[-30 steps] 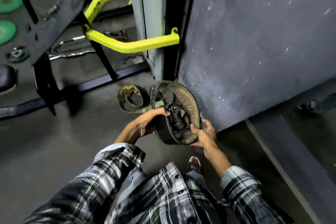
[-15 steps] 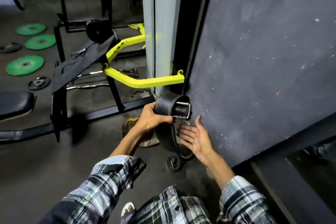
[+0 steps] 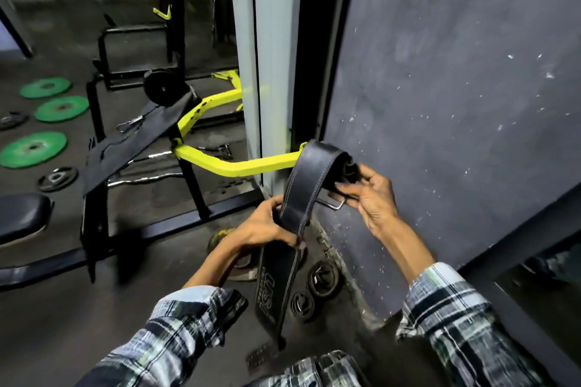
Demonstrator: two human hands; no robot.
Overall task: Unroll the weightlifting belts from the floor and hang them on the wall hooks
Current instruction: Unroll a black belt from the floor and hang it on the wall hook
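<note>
A black leather weightlifting belt (image 3: 303, 188) with white stitching is partly unrolled in front of me. My left hand (image 3: 267, 225) grips its middle, and the wide lettered end (image 3: 270, 295) hangs down toward the floor. My right hand (image 3: 366, 190) holds the upper, still curled end beside the metal buckle (image 3: 333, 203). Two small rolled straps (image 3: 323, 278) (image 3: 301, 305) lie on the floor by the wall. Another rolled belt (image 3: 220, 237), olive and yellow, lies on the floor behind my left wrist, mostly hidden. No wall hook is visible.
A dark grey wall (image 3: 456, 104) fills the right side. A pale post (image 3: 267, 56) with a yellow bar (image 3: 239, 165) stands just behind the belt. Left of it are a black bench frame (image 3: 97, 185), green weight plates (image 3: 33, 149) and small black plates (image 3: 56, 177).
The rolled belt came up off the floor and has unrolled; its wide end now hangs down. My right hand, open half a second ago, has taken hold of the curled buckle end.
</note>
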